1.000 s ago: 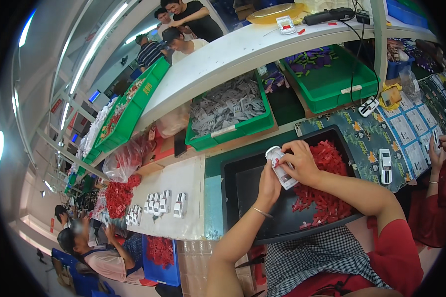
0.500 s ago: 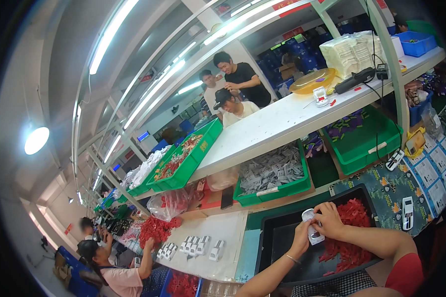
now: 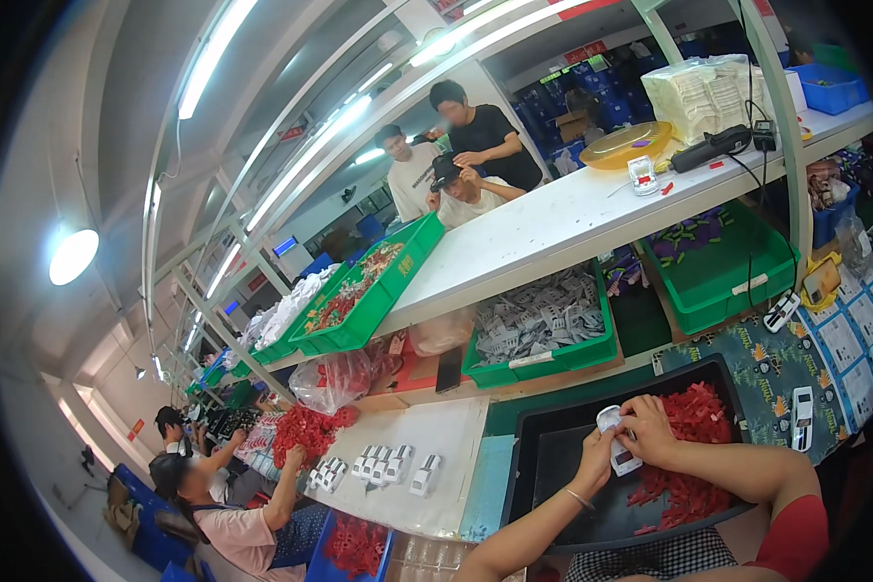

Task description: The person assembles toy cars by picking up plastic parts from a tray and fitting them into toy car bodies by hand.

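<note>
white toy car (image 3: 627, 463), red pieces (image 3: 700, 413), black-and-white checked apron (image 3: 653, 559)

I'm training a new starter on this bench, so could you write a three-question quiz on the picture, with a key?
1. Multiple choice: what are the left hand and right hand both touching?
A) a blue bin
B) a white toy car
C) a plastic bag

2. True or false: in the black tray, the red pieces lie toward the right side.

3. Fill in the colour: the crate heaped with grey pieces is ____.

Key: 1 B; 2 true; 3 green.
</note>
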### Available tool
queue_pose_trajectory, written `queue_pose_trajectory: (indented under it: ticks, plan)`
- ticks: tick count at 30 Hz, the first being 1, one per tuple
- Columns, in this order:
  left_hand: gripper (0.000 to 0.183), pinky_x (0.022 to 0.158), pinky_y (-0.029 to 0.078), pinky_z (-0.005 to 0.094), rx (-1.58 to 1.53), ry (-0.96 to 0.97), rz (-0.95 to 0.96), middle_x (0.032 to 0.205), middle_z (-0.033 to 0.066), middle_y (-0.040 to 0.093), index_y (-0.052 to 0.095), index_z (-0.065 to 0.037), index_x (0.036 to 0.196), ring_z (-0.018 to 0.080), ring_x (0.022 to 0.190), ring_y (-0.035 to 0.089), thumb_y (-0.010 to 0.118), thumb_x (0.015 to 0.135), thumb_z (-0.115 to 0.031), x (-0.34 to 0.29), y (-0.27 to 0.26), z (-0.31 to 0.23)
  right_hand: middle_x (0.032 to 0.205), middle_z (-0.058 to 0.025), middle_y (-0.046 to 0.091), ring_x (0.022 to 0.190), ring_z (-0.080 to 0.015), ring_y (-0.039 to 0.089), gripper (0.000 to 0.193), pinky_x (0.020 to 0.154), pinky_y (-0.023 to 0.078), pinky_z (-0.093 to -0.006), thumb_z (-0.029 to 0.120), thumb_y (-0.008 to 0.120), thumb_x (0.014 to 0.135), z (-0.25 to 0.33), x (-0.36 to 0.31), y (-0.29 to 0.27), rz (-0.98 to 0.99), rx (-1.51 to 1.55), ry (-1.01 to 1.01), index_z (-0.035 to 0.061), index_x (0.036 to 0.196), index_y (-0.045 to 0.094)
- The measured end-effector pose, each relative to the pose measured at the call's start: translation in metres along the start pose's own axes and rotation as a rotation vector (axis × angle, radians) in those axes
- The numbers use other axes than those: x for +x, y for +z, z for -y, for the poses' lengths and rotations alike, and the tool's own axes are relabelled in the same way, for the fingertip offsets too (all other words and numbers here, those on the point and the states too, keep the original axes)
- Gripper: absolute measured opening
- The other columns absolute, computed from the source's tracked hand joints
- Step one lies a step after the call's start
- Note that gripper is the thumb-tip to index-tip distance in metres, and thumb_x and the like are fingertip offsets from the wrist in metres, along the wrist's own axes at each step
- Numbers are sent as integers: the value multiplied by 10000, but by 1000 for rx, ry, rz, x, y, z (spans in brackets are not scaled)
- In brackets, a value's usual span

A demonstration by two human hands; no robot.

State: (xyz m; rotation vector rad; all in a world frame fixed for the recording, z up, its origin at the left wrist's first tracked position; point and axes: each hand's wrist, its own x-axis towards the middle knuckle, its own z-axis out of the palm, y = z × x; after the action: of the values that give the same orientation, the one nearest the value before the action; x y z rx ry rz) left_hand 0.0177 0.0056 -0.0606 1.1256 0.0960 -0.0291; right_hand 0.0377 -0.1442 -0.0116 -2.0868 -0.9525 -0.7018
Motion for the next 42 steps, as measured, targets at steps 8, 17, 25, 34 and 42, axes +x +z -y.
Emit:
queue_pose_trajectory:
  ticks: [8, 17, 25, 34, 42]
  plan:
    - [199, 740, 488, 253, 5, 39, -8, 959, 58, 638, 595, 9, 1059, 131, 841, 609, 479, 949, -110, 3, 6, -9, 990, -72, 526, 982, -279, 484, 183, 877, 341, -430, 127, 753, 629, 3, 9, -8, -33, 8, 23, 111, 747, 615]
    - [212, 740, 506, 264, 141, 140, 55, 977, 70, 639, 572, 5, 1103, 123, 839, 613, 468, 954, -103, -15, 23, -32, 1007, -108, 513, 934, -297, 536, 418, 774, 449, -380, 121, 754, 652, 10, 14, -25, -79, 275, 135, 60, 984, 507]
    - [284, 805, 481, 289, 448, 201, 47, 1019, 57, 618, 560, -5, 1170, 113, 927, 564, 498, 915, -114, -11, 22, -34, 934, -51, 555, 812, -131, 564, 406, 713, 484, -253, 51, 674, 734, -8, 17, -14, -13, 627, 328, 26, 1120, 549]
    - [241, 735, 475, 264, 673, 232, -4, 918, 68, 643, 570, 21, 1097, 93, 843, 571, 517, 924, -138, -17, 43, -58, 890, -71, 551, 768, -128, 582, 307, 680, 486, -255, 69, 684, 724, -13, 26, -18, 32, 620, 435, -35, 996, 588]
    - [266, 760, 479, 289, 593, 267, 15, 910, 81, 639, 565, 15, 1119, 113, 851, 568, 530, 901, -133, -18, 26, -30, 837, -43, 547, 707, -103, 560, 268, 621, 466, -245, 76, 711, 720, -7, 14, -19, 18, 632, 412, -3, 956, 613]
